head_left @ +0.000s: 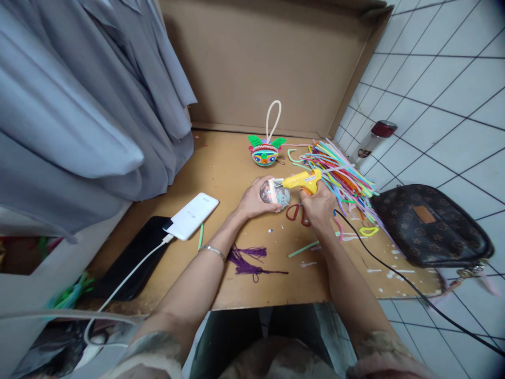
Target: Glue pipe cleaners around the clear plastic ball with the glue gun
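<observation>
My left hand [253,201] is closed around a clear round ball [281,199] with colourful bits inside and a pale strip across it. In my right hand [317,204] is a yellow hot glue gun [303,180], its nozzle at the strip on the ball; I cannot tell whether the tip touches. Red-handled scissors [292,212] lie just below the glue gun, partly covered by my right hand. Beyond both hands a finished-looking lion-head ornament [264,154] with green ears and a white loop stands on the wooden table [221,173].
Many coloured pipe cleaners [343,176] are heaped at the back right, near a bottle [374,139] and a brown handbag [434,226]. Purple tassels [248,260] lie in front. A white power bank [193,215] and black case [134,258] sit left. The gun's black cord [379,266] trails right.
</observation>
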`<state>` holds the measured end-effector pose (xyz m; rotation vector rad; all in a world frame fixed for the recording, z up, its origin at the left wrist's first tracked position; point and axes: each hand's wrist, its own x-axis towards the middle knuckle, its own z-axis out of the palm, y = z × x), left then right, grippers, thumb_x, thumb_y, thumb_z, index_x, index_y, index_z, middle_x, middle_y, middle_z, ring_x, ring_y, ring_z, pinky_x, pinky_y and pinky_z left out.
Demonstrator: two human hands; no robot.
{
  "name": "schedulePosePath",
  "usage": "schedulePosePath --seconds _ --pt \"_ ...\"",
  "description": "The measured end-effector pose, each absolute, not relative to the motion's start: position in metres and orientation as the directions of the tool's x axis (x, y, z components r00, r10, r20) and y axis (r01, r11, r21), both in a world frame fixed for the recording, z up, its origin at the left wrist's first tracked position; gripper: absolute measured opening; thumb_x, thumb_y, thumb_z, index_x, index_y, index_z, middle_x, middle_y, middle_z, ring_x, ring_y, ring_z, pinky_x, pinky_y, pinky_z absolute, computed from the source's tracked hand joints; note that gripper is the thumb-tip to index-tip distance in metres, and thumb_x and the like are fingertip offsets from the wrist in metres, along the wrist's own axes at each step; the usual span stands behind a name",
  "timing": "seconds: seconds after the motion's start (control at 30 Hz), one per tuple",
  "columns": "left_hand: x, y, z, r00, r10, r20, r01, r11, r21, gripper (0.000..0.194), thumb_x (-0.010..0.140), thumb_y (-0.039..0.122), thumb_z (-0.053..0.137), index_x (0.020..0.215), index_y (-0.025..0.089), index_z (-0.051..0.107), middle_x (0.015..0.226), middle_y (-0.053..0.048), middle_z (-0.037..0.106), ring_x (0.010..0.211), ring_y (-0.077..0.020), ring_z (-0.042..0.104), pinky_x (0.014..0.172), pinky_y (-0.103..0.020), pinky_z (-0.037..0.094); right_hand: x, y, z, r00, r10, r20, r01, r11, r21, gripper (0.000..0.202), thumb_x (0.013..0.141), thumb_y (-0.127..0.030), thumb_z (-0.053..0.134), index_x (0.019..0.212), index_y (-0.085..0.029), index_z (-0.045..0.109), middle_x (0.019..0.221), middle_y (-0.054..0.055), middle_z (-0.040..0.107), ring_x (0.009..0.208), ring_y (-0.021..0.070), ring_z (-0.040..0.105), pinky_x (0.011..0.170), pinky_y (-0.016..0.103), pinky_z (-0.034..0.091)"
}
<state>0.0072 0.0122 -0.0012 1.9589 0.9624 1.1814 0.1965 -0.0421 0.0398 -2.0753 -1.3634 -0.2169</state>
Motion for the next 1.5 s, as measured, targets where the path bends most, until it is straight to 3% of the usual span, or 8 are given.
schedulePosePath --seconds 0.73,1.5 --pt "0.006 0.015 -0.005 0.332 0.838 0.434 0.203 -0.513 0.834 0.087 0.05 0.034 0.09 0.129 0.019 0.056 0.128 -0.011 0.061 0.116 -0.03 0.063 0.103 -0.045 0.049 0.198 -0.044 0.051 0.44 0.83 0.343 0.872 -0.302 -0.386 0.032 0.078 -0.039 0.057 0.099 -0.017 0.068 0.088 0.011 0.071 0.075 0.0231 0.059 0.065 0.03 0.036" --pt "0.005 0.015 -0.002 0.339 0.845 0.413 0.21 -0.496 0.843 0.085 0.053 0.036 0.089 0.129 0.018 0.056 0.13 -0.012 0.061 0.118 -0.0305 0.062 0.106 -0.045 0.048 0.205 -0.037 0.042 0.397 0.842 0.364 0.88 -0.237 -0.411 0.036 0.077 -0.042 0.054 0.097 -0.016 0.068 0.087 0.012 0.072 0.076 0.0248 0.06 0.066 0.032 0.04"
